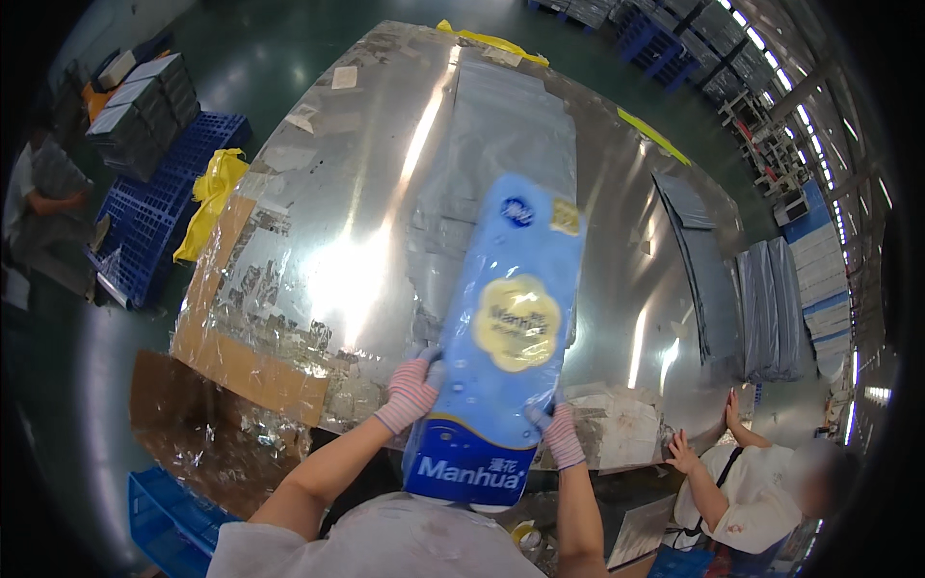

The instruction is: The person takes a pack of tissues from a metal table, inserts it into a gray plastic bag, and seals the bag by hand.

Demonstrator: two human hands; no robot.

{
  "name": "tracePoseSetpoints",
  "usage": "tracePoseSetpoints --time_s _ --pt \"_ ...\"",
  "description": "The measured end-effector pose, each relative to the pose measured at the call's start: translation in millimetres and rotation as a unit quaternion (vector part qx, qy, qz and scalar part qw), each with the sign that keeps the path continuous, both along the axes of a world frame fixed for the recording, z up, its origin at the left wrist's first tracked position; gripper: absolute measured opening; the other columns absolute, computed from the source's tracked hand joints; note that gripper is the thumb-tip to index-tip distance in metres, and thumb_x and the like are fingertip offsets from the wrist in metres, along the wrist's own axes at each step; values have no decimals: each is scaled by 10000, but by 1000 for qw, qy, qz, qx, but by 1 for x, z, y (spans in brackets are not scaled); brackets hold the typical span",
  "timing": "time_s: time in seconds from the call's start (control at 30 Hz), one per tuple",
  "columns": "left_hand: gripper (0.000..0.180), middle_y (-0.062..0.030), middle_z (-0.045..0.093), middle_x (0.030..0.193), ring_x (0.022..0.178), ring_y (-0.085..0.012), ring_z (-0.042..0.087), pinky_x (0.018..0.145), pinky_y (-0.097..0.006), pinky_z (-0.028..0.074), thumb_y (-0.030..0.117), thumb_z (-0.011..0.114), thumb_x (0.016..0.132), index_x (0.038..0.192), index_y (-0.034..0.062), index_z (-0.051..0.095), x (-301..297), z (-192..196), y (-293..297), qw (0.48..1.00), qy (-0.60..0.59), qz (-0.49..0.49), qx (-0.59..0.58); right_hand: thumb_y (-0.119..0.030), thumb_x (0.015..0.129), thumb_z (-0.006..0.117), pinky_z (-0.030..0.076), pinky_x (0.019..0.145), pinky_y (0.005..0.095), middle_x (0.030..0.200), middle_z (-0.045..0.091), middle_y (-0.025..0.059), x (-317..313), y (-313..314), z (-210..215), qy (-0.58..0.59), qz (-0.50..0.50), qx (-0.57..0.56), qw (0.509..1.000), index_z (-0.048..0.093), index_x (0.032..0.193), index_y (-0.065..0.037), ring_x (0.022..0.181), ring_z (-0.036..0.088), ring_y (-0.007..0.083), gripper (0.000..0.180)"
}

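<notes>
A long blue plastic-wrapped pack [467,385] with a pale yellow flower-shaped patch and a dark blue lower end is held between my two hands. It leans over the near edge of the metal-topped table [299,207], its lower end close to my body; two rounded white shapes show beneath that end. My left hand [409,393], in a pink-and-white striped glove with grey fingers, grips the pack's left side. On the opposite side my right hand [560,435], gloved alike, presses against it. Beyond the pack, a flat grey plastic sheet [511,111] lies along the table.
Folded grey plastic bags [699,260] lie at the table's right, with more grey bags [769,308] beyond. A co-worker [742,491] has both hands at the right near edge. Cardboard [217,424] and a blue crate [169,520] are at lower left; a blue pallet [173,197] stands left.
</notes>
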State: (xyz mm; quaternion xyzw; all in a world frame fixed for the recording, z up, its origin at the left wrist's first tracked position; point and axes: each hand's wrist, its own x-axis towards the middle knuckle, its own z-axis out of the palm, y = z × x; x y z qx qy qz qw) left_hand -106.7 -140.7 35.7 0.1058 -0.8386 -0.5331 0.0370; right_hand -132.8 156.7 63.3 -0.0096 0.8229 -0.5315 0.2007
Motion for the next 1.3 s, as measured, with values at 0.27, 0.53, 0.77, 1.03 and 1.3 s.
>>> tracePoseSetpoints --time_s 0.27,0.53,0.77,1.03,1.3 --pt "320 -152 611 978 896 -291 596 796 -355 475 239 570 770 1049 82 591 -113 9 -70 994 -50 44 -82 -259 788 575 471 777 326 894 639 166 -173 -11 50 3 176 245 953 619 1007 -7 861 607 231 336" --pt "403 -139 589 1051 971 -303 571 859 -410 439 190 532 785 1180 125 485 -290 13 -70 867 -17 -51 -495 -203 754 521 471 711 398 855 626 165 -429 -68 -43 292 168 455 824 637 804 -57 807 589 347 193" --pt "334 -103 601 1075 1026 -243 563 888 -395 409 260 514 792 1095 125 549 -354 -13 -62 759 -27 -120 -639 -227 737 561 489 780 350 944 631 159 -482 -55 -56 181 117 303 928 652 887 -77 889 604 320 231" --pt "299 -101 626 997 999 -236 571 850 -356 419 151 690 625 916 107 640 -398 -3 -76 756 -128 -205 -608 -146 697 589 497 667 390 781 630 169 -467 -70 -43 265 236 416 837 655 800 -33 784 604 349 167" --pt "259 -114 624 989 990 -254 563 833 -328 428 117 541 760 1010 119 606 -433 19 -60 750 -219 -112 -614 -143 704 591 467 644 319 736 619 154 -477 -64 -21 229 2 96 969 628 817 -36 667 589 262 160"
